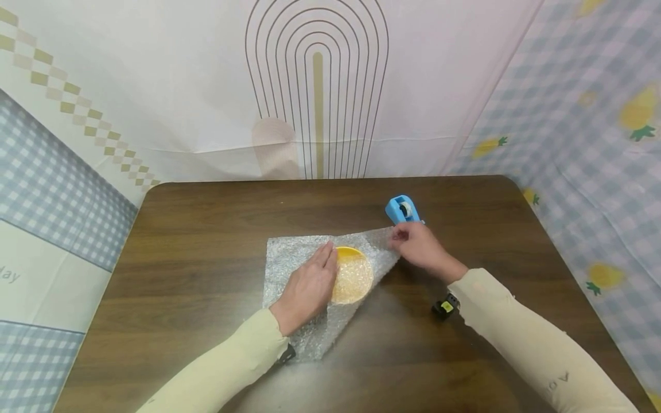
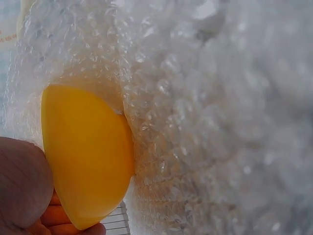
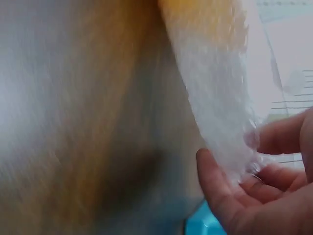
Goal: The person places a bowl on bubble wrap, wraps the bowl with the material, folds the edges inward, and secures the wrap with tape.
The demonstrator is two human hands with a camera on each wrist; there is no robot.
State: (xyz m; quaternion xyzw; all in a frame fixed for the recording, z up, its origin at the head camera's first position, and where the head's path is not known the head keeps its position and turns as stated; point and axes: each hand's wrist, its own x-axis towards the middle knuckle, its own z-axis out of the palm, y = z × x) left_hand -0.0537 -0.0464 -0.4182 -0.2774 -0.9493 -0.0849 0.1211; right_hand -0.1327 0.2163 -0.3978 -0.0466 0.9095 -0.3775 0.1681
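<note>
A yellow bowl (image 1: pixel 349 253) sits on a sheet of bubble wrap (image 1: pixel 283 252), which lies on the table. A flap of the sheet stretches over most of the bowl's top, and the yellow shows through it. My left hand (image 1: pixel 308 287) rests along the bowl's left side with its fingers straight and together. In the left wrist view the bowl's smooth outer side (image 2: pixel 88 152) shows against the wrap, with the hand at its rim. Over on the right, my right hand (image 1: pixel 419 245) pinches a corner of the bubble wrap (image 3: pixel 215 93) between thumb and fingers.
A blue tape dispenser (image 1: pixel 401 209) with a roll in it stands just behind my right hand. The dark wooden table (image 1: pixel 201 229) meets a patterned cloth wall (image 1: pixel 206 86) along its back edge. More printed cloth (image 1: pixel 594 172) hangs at the right side.
</note>
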